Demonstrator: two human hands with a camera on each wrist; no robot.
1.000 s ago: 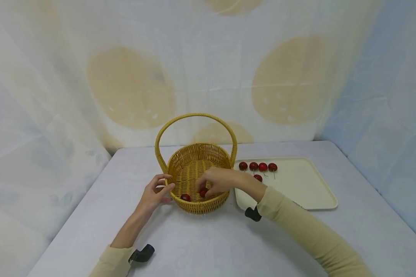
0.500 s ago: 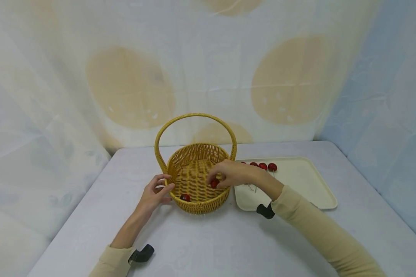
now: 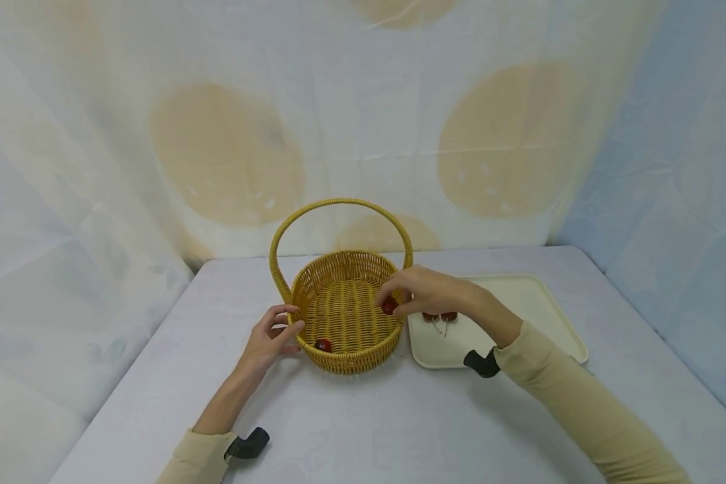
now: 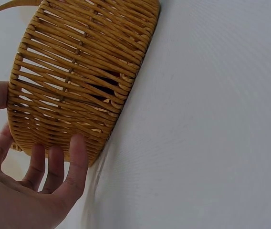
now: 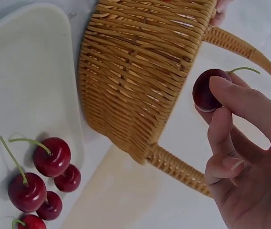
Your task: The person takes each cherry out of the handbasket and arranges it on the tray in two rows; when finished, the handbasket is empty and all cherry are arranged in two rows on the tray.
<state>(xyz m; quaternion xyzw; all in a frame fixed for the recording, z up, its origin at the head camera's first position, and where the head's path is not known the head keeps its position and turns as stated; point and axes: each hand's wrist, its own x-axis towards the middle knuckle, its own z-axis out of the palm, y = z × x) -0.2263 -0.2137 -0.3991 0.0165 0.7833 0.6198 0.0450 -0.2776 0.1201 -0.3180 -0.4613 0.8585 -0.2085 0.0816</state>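
My right hand (image 3: 432,290) pinches a dark red cherry (image 5: 205,90) between thumb and fingers. In the head view that cherry overlaps the right rim of the yellow wicker basket (image 3: 346,365); its green stem shows in the right wrist view. My left hand (image 3: 267,341) holds the basket's left side, the thumb at the rim and the other fingers (image 4: 78,152) against the outer weave. Inside the basket, near its front wall, lies another cherry (image 3: 323,345). Several stemmed cherries (image 5: 52,157) sit grouped on the cream tray (image 3: 532,329), partly hidden behind my right hand in the head view.
The tray stands just right of the basket. A tall arched handle (image 3: 341,200) rises over the basket. Both stand on a white-covered table (image 3: 351,430), with patterned cloth (image 3: 363,134) hanging behind and at both sides.
My right hand has moved from low inside the basket up and right to its right rim, still pinching a cherry. The left hand and the basket have stayed in place.
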